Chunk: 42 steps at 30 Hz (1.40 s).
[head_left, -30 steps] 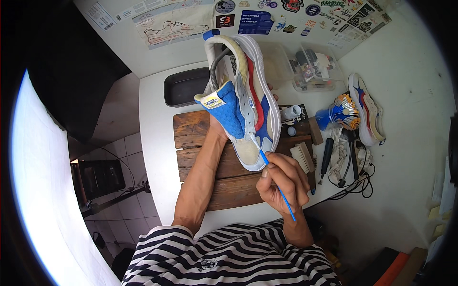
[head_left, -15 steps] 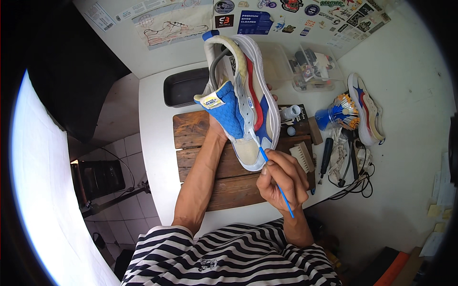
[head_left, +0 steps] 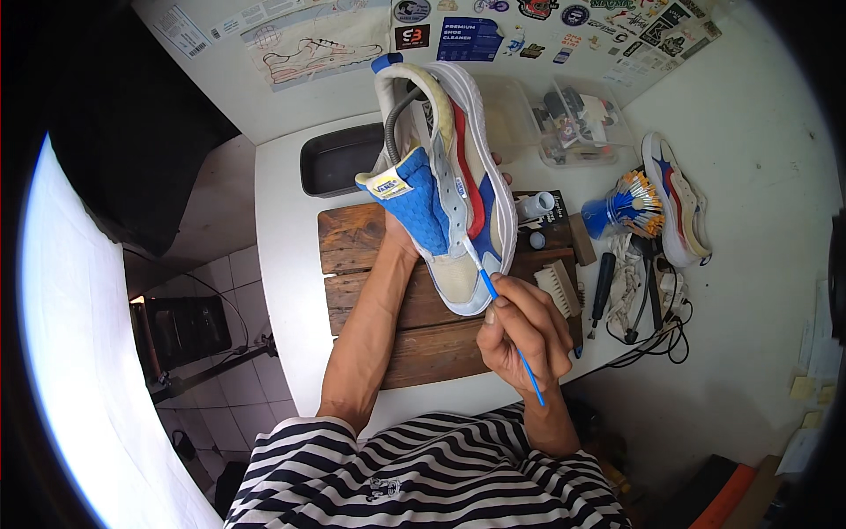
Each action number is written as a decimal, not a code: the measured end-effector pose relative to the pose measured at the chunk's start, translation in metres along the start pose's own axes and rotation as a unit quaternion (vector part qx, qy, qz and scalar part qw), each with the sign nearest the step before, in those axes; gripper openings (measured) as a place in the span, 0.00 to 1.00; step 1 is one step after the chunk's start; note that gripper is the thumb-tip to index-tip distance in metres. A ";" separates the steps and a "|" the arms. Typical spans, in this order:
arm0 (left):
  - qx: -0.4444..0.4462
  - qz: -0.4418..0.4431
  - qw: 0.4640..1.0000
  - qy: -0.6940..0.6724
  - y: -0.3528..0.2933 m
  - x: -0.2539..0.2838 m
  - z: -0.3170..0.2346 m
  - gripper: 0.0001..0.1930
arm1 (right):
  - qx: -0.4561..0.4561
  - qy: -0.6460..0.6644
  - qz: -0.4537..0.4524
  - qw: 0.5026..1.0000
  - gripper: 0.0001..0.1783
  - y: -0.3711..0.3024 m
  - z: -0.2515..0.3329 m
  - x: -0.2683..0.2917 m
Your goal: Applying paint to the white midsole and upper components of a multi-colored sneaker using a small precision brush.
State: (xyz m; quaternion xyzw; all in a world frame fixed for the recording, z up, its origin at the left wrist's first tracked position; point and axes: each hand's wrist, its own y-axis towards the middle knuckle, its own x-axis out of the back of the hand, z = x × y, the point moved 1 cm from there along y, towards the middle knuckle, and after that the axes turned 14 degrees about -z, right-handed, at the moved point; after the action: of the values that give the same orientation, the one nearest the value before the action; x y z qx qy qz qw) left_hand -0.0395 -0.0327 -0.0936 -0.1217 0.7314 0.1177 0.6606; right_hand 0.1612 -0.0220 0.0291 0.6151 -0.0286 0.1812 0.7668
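Note:
A sneaker (head_left: 449, 189) in blue, white, cream and red is held up, toe toward me, above the wooden board. My left hand (head_left: 401, 236) grips it from underneath; most of the fingers are hidden behind it, with fingertips showing past the right edge of the sole. The blue tongue (head_left: 414, 198) is folded out to the left, and a grey coiled shoe tree (head_left: 394, 123) arches inside the opening. Between the fingertips of my right hand (head_left: 526, 339) is a thin blue-handled paintbrush (head_left: 490, 284). Its white-coated tip touches the upper near the lowest eyelets.
Under the shoe lies a slatted wooden board (head_left: 352, 304). A black tray (head_left: 339, 159) and clear plastic boxes (head_left: 577, 132) stand behind. To the right are an open small bottle (head_left: 538, 205), a scrub brush (head_left: 555, 286), a cup of brushes (head_left: 626, 212), a matching sneaker (head_left: 677, 203) and tangled cables (head_left: 656, 339).
The brush tip has shifted very slightly along the upper. The whole view has tilted a little; both hands keep their holds.

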 end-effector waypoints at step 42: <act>-0.013 -0.051 0.999 0.011 -0.002 -0.016 0.003 0.43 | -0.013 0.015 -0.015 1.000 0.10 0.003 -0.005 -0.001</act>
State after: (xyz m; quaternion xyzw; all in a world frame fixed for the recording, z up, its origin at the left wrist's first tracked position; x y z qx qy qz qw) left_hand -0.0346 -0.0329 -0.0779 -0.1683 0.7298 0.0920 0.6562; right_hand 0.1582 -0.0173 0.0303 0.6030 -0.0107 0.1787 0.7774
